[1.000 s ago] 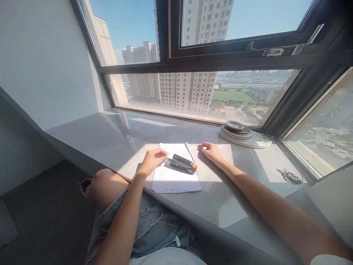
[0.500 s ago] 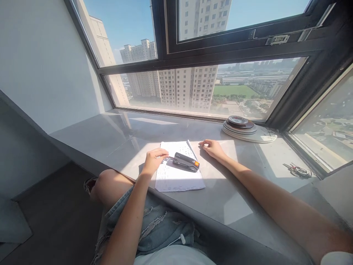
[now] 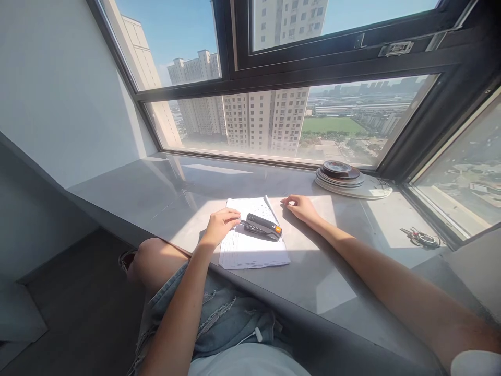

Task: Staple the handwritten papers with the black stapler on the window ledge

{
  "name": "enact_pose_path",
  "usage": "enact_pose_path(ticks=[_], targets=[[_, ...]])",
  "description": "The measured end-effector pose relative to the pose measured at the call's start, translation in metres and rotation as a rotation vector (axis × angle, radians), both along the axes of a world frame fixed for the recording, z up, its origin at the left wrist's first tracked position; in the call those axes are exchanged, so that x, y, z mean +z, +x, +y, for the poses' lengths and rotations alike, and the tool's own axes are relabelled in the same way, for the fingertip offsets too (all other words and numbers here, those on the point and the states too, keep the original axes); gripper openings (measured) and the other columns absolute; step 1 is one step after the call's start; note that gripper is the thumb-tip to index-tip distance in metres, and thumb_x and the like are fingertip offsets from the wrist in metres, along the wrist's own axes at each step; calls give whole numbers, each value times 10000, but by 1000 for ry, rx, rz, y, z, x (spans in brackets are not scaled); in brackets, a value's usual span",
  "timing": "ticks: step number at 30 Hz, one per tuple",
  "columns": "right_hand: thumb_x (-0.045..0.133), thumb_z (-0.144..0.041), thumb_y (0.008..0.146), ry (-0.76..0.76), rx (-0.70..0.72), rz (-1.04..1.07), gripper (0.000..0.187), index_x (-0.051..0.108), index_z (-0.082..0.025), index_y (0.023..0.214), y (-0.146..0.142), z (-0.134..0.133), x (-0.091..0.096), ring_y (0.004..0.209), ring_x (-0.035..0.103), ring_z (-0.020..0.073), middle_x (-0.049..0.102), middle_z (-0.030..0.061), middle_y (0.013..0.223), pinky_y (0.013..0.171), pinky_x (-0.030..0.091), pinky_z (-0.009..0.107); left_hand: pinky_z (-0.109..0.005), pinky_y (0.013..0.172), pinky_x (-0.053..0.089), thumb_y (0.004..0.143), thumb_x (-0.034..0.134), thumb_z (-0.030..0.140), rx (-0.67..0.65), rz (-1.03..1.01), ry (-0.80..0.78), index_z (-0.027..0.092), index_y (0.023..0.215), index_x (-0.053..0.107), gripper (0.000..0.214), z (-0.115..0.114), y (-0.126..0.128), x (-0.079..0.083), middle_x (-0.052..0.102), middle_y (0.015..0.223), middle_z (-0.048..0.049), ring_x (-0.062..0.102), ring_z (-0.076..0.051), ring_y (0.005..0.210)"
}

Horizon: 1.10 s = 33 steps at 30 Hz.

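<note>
Though I can't tell if my left hand (image 3: 221, 227) grips the long black plastic stapler (image 3: 261, 226), its stiff-looking middle seems best held; my right hand (image 3: 300, 209) curls closed.

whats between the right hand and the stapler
The head view shows the right edge of the paper and bare windowsill between the stapler and the right hand.

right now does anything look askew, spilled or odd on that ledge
Nothing looks spilled. The papers curl up at their far right corner instead of lying flat, and the stacked plates sit off-centre on the wide white platter beneath.
</note>
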State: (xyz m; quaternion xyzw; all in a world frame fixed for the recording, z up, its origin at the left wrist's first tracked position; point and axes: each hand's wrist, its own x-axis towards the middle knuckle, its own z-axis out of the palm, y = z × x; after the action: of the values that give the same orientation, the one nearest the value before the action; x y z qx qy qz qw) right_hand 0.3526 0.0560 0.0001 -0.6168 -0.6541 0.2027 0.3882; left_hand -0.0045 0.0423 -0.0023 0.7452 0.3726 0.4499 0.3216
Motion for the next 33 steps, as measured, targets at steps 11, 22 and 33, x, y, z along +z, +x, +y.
enact_pose_path(ticks=[11, 22, 33], targets=[[591, -109, 836, 15, 13, -8, 196, 760, -207, 855, 0, 1, -1, 1108, 768, 255, 839, 64, 1161, 957, 558, 340, -429, 1014, 599, 959, 642, 213, -94, 171, 131, 220, 1007, 764, 131, -1, 5, 9, 761, 1093, -89, 710, -251, 1062], [607, -112, 816, 11, 0, 0, 186, 763, -213, 818, -2, 0, 0, 1079, 764, 250, 839, 61, 1143, 977, 571, 348, -365, 994, 577, 988, 595, 107, -100, 232, 207, 228, 1080, 649, 162, -4, 7, 14, 663, 1145, -75, 697, -222, 1078], [598, -106, 847, 11, -6, -32, 197, 755, -223, 827, -1, 3, -4, 1091, 763, 250, 839, 34, 1154, 956, 558, 344, -400, 1014, 592, 991, 584, 134, -113, 254, 175, 224, 1090, 680, 164, -2, 6, 9, 666, 1186, -87, 695, -230, 1072]])
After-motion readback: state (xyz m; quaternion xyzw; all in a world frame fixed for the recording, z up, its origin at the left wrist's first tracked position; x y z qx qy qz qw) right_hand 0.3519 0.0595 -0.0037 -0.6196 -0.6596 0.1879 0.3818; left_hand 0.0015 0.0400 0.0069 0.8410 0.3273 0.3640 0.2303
